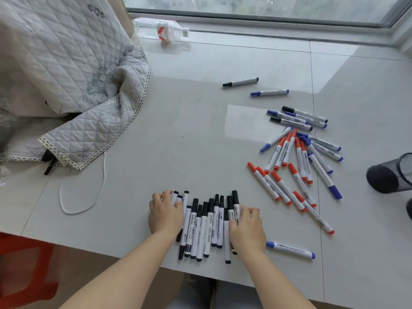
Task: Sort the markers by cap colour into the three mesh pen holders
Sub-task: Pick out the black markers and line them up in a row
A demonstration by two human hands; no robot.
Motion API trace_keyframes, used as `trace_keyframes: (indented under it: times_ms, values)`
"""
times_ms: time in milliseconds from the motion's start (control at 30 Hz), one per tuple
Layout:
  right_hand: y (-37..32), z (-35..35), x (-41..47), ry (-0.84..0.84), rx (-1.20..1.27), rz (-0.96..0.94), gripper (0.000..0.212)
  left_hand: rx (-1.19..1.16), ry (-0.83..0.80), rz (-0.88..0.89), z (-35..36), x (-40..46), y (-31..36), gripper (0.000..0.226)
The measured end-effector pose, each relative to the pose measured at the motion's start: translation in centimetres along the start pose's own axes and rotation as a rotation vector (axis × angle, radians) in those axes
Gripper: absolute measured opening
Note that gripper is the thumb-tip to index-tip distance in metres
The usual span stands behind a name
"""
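Our left hand (165, 214) and right hand (246, 228), fingers curled, seemingly clasp the row of slim black-capped markers (205, 226) on the glossy tiled surface (178, 130).

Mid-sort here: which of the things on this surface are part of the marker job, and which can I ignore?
Job:
black-capped markers bunched between left hand and right hand
red-capped markers
blue-capped markers
mesh pen holder, lying on its side at the right edge

Ignore:
quilted cover
plastic bottle
white cord
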State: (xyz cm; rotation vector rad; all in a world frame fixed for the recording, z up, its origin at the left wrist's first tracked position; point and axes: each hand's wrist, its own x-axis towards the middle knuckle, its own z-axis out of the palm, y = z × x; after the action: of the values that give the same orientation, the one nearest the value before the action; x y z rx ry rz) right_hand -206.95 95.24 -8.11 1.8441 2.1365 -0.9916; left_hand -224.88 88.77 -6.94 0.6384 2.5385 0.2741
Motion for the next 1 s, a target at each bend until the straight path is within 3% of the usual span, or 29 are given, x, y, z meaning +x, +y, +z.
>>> trace_keyframes:
  times_ms: [233,567,767,1000]
  values:
    - [0.2,-3.8,2.4,0.024,0.071,0.012,0.044,-0.065,-0.076,0.167,-1.7,1.9,4.9,0.046]
    - [1.6,-16.3,13.6,0.142,-0.027,0.009,0.035,-0.020,-0.133,0.426,-2.8,7.3,18.4,0.041]
    - [4.8,-21.7,21.7,0.209,-0.085,-0.031,0.031,0.095,-0.207,0.526,0.6,10.1,26.9,0.033]
    - [7.4,-24.1,29.0,0.282,-0.144,-0.156,0.027,0.097,-0.229,0.498,6.4,11.3,33.0,0.027]
